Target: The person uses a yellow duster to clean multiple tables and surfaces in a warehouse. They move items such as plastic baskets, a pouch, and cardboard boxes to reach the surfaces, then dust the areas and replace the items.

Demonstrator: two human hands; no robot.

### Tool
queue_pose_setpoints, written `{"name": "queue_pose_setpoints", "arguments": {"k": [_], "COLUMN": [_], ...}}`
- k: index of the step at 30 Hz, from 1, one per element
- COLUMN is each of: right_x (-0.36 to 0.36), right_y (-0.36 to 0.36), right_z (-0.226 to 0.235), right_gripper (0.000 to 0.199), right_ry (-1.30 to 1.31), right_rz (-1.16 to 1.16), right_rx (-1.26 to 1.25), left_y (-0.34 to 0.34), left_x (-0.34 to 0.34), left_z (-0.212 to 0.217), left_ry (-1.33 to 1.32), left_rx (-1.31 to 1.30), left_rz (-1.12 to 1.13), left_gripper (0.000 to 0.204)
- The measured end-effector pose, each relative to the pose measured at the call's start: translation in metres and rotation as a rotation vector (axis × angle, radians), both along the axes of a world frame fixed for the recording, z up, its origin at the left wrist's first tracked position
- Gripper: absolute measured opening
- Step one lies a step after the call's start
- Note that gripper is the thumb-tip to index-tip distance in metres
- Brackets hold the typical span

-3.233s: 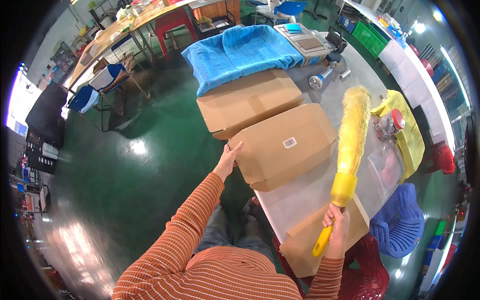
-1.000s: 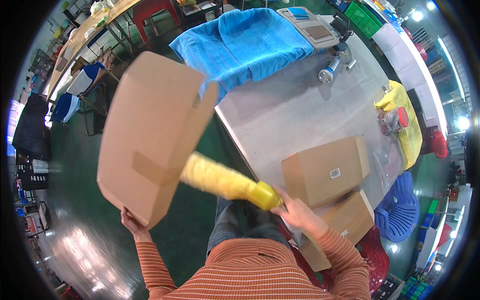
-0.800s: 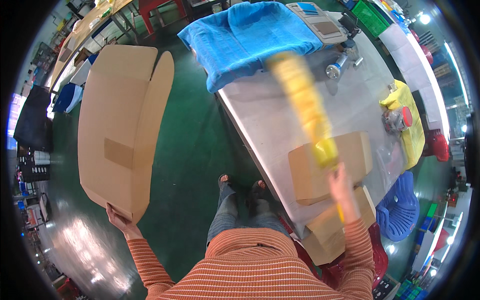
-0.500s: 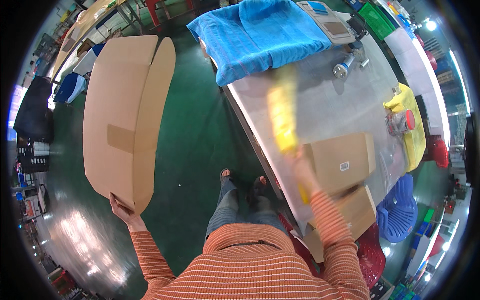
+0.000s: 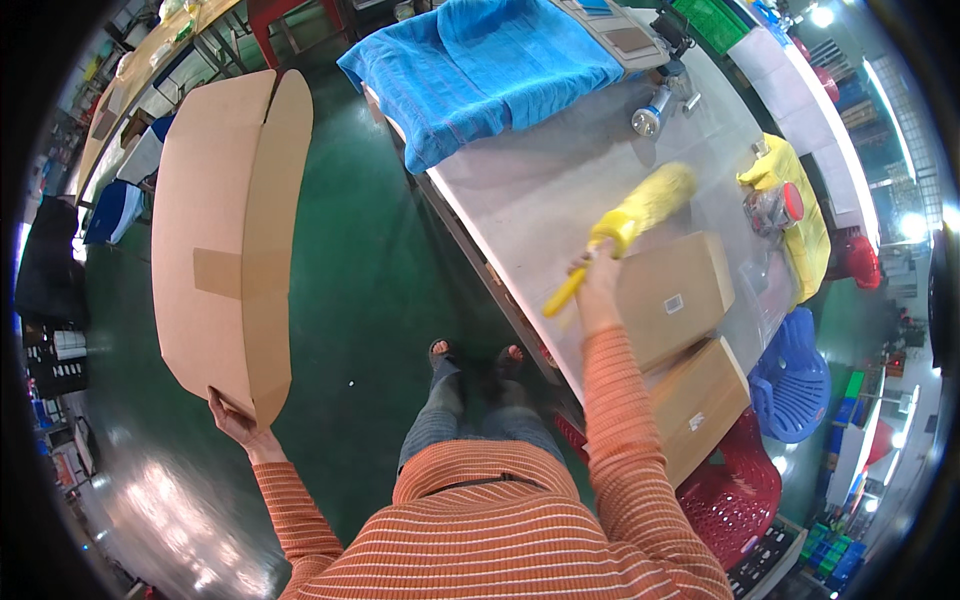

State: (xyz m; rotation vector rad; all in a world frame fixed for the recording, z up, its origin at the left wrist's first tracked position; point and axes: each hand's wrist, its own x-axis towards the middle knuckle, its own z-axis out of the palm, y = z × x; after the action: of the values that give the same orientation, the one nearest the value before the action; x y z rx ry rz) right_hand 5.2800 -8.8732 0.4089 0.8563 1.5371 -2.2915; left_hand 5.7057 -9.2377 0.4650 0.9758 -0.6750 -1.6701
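My left hand [image 5: 238,425] grips the near lower end of a large brown cardboard box [image 5: 205,160], flattened and held out over the floor at the left. Around the yellow handle of a duster [image 5: 648,208] my right hand [image 5: 597,272] is closed. The duster's fluffy yellow head, slightly blurred, points to the far right above the table [image 5: 520,215]. Just right of this hand lies a smaller cardboard box [image 5: 680,275] with a white label. Nearer to me, another cardboard box [image 5: 700,410] sits at the table's near end.
A blue towel [image 5: 480,85] covers the table's far end. A flashlight [image 5: 652,112] stands beyond the duster. By the right edge are a red-lidded jar [image 5: 775,208] and a yellow cloth [image 5: 805,250]. Blue [image 5: 790,385] and red plastic chairs [image 5: 735,495] stand at the right.
My right hand has moved forward, and the duster has swung from pointing away to pointing far right. The large cardboard box stays in my left hand. The view has shifted slightly.
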Motion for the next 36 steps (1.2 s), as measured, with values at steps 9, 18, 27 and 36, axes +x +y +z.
{"name": "queue_pose_setpoints", "arguments": {"k": [9, 18, 27, 36], "right_x": [0.227, 0.096, 0.025, 0.158], "right_y": [-0.009, 0.027, -0.014, 0.048], "right_z": [0.001, 0.062, -0.018, 0.125], "right_gripper": [0.070, 0.058, 0.048, 0.069], "right_ry": [0.202, 0.250, 0.552, 0.262], "right_rz": [1.198, 0.484, 0.852, 1.293], "right_rx": [0.613, 0.840, 0.845, 0.913], "left_y": [-0.042, -0.049, -0.037, -0.038], "left_x": [0.008, 0.008, 0.002, -0.015], "left_z": [0.010, 0.012, 0.024, 0.016], "left_ry": [-0.046, -0.064, -0.080, 0.003], "left_rx": [-0.045, -0.071, -0.065, -0.032], "left_rz": [-0.056, -0.029, -0.045, -0.074], "left_gripper": [0.046, 0.043, 0.043, 0.045]}}
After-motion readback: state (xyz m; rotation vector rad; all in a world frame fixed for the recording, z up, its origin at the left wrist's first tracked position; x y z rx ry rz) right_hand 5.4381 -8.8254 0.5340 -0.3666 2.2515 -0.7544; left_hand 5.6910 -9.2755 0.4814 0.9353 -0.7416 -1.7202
